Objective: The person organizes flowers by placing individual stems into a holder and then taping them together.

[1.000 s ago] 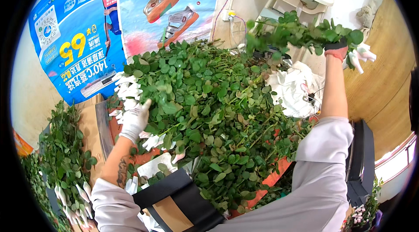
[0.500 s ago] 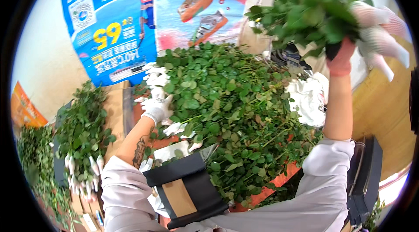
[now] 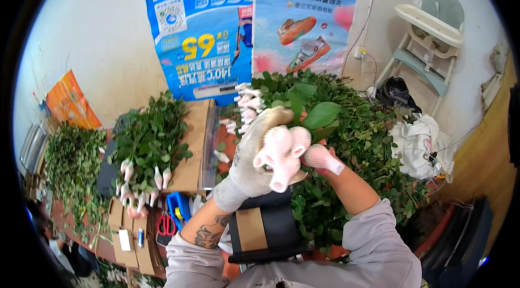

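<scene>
My left hand (image 3: 250,153), in a pale grey work glove, is curled round a small bunch of roses (image 3: 284,153) whose buds wear white-pink mesh sleeves and point toward me. Broad green leaves (image 3: 320,115) stick out behind these buds. Close on the right, my right hand (image 3: 324,170), in a reddish glove, is closed at another sleeved rose (image 3: 320,158); its fingers are largely hidden behind that bud and the leaves. Beneath both hands spreads a big heap of leafy stems (image 3: 357,141). A row of sleeved buds (image 3: 249,101) lies along the heap's left edge.
A black stand with a brown strip (image 3: 252,228) is right before me. Leafy bundles with sleeved buds (image 3: 149,141) lie on cardboard at left, near red scissors (image 3: 167,224) and a blue tape dispenser (image 3: 179,209). White cloth (image 3: 420,147) and a high chair (image 3: 430,33) are at right.
My right hand has come down and left from the upper right with its roses. My left hand has left the row of buds and closed round the bunch. The view has shifted.
</scene>
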Demonstrator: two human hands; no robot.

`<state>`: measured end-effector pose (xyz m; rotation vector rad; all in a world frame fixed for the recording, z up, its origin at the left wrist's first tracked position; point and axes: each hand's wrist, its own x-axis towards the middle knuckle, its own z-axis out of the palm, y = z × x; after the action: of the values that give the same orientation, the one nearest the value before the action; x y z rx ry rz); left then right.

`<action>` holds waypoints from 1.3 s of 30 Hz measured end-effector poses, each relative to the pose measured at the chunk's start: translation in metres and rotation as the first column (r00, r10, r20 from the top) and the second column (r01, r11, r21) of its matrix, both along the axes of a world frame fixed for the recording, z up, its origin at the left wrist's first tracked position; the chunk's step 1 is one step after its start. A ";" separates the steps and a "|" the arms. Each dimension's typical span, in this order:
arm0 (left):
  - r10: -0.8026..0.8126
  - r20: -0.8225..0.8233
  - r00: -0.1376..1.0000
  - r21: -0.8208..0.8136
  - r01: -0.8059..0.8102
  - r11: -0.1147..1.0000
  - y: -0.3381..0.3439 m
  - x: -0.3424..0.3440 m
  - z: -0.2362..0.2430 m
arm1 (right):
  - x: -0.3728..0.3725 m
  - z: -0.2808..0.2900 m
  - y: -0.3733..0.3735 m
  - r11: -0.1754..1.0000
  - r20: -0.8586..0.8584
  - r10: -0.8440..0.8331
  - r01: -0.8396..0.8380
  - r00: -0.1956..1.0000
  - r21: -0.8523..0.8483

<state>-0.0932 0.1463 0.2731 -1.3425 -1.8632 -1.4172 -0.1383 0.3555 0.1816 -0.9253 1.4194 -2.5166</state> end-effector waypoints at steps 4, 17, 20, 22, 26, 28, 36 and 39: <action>-0.031 -0.021 0.999 0.103 0.032 0.994 0.011 0.014 -0.007 | 0.030 -0.009 0.016 0.992 -0.001 -0.048 0.048 0.999 0.115; -0.058 0.002 0.998 0.144 0.057 0.988 0.037 0.012 -0.002 | 0.034 -0.006 0.025 0.966 -0.050 -0.072 0.082 0.996 0.245; -0.083 0.019 0.996 0.179 0.079 0.981 0.036 0.008 -0.006 | 0.033 -0.003 0.023 0.965 -0.071 -0.076 0.092 0.995 0.247; -0.089 0.047 0.995 0.165 0.080 0.983 0.033 0.009 -0.006 | 0.033 -0.001 0.021 0.967 -0.084 -0.080 0.098 0.993 0.234; -0.029 0.023 0.999 0.098 0.027 0.995 0.027 0.007 -0.015 | 0.029 0.002 0.015 0.969 -0.113 -0.095 0.118 0.989 0.218; -0.041 0.006 0.999 0.117 0.040 0.992 0.027 0.005 -0.013 | 0.027 0.003 0.011 0.970 -0.114 -0.096 0.119 0.989 0.212; -0.062 0.108 0.992 0.174 0.043 0.984 0.036 0.014 -0.011 | 0.035 -0.005 0.016 0.970 -0.100 -0.158 0.173 0.982 0.168; 0.060 -0.087 0.994 0.071 -0.054 0.996 0.035 0.013 -0.006 | 0.041 -0.005 0.021 0.968 -0.097 -0.192 0.204 0.977 0.142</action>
<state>-0.0800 0.1816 0.2673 -1.2878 -1.7661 -1.3570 -0.0978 0.3760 0.1761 -0.9107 1.7839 -2.4863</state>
